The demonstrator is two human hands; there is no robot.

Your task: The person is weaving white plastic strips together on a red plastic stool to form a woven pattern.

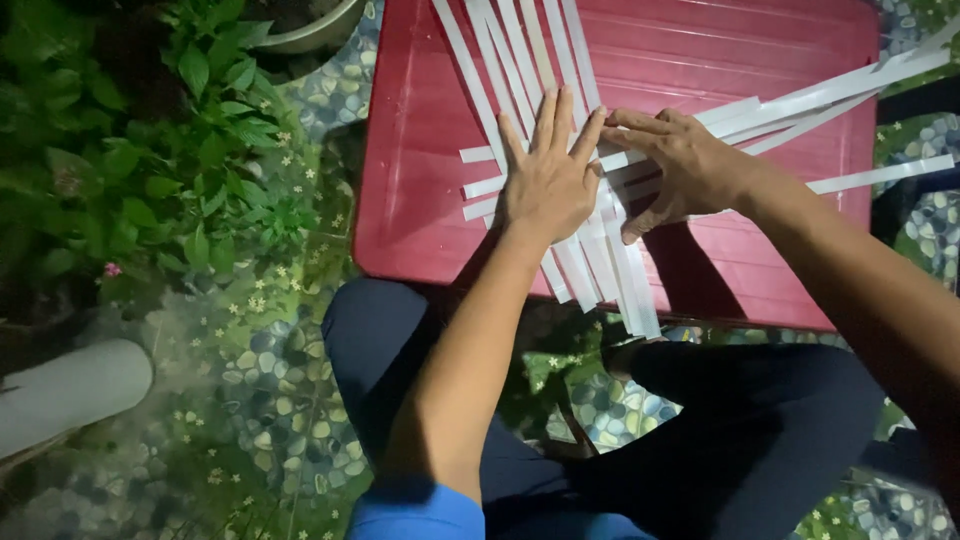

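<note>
Two hands — left hand (548, 178) spread flat, right hand (678, 165) pinching white strips (600, 250), red table (420, 200), plants (150, 150) beside.

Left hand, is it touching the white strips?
Touching. The head view shows the left hand pressed flat, fingers spread, on the white strips crossing on the red table.

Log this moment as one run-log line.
left hand flat, pressing white strips | right hand fingering crossing strips | surface: red table | weave partly laid
</note>
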